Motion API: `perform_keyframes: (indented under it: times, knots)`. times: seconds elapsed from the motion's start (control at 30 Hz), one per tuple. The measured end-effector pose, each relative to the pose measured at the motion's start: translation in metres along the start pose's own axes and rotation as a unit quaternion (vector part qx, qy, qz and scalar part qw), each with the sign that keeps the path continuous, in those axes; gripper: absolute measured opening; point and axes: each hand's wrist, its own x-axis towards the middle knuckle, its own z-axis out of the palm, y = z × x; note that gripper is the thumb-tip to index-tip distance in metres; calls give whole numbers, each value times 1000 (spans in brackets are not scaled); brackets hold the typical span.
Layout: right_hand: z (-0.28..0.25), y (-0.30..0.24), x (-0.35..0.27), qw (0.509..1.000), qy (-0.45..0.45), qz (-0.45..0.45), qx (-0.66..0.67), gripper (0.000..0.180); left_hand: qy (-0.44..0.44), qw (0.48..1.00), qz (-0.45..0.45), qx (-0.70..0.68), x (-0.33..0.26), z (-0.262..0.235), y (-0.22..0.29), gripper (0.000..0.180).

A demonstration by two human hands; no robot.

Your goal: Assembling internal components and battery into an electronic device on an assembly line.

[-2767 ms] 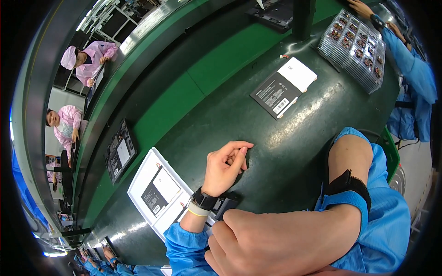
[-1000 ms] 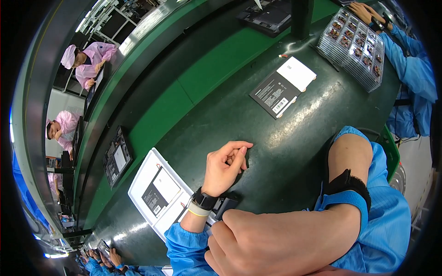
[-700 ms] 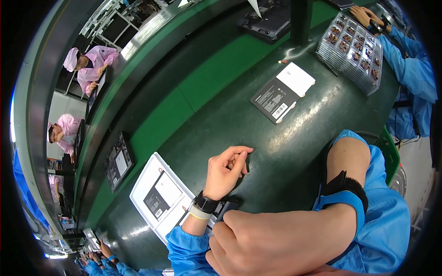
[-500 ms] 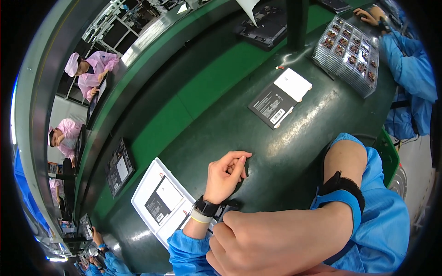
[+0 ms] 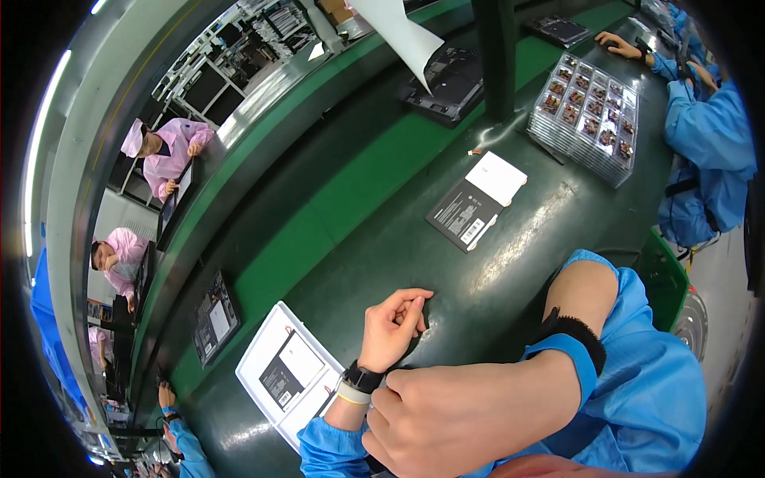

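Note:
My left hand (image 5: 393, 328) rests on the dark green table, fingers curled and pressed together, with nothing visible in them. A black watch (image 5: 362, 377) and a pale band circle its wrist. In front of it my right hand (image 5: 426, 414) is closed in a fist, back of the hand up, beside the left wrist. Its fingertips are hidden, so I cannot tell what they hold. A blue and black strap (image 5: 575, 350) wraps the right forearm. Left of my hands lies a white tray (image 5: 256, 362) holding flat black-and-white battery packs (image 5: 291, 368). Another such battery pack (image 5: 470, 209) lies beyond my hands.
Stacked clear trays of small parts (image 5: 586, 119) stand at the far right, near a co-worker in blue (image 5: 709, 127). Opened laptop bases (image 5: 215, 319) lie on the green strip. A dark post (image 5: 494, 64) rises behind the table. A green crate (image 5: 665, 275) stands right of my arm.
The whole view has shifted, so the table's things appear lower. My hands keep nearly the same pose. Across the line, a person in pink has moved their arms.

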Motion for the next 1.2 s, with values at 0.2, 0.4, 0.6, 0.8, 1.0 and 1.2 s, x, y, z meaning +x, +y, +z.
perform_keyframes:
  times: [0.2,0.4,0.6,0.8,1.0,1.2]
  knots:
    - [3,6,1,999,-22,-7,-46,19,6,1000,9,-12,4,2,-9,17]
    - [14,44,-9,995,-92,20,-28,19,47,999,14,17,13,14,-24,16]
    - [15,123,-19,971,-135,193,41,24,-31,999,24,14,31,15,-35,19]
    - [53,234,-56,921,-131,351,108,26,-19,1000,9,-16,33,22,-9,20]
    - [96,318,-130,852,-160,483,-125,50,-18,1000,-3,-4,38,26,-9,22]
    - [117,343,-171,835,-134,503,-178,51,-9,1000,-7,0,43,32,-6,19]
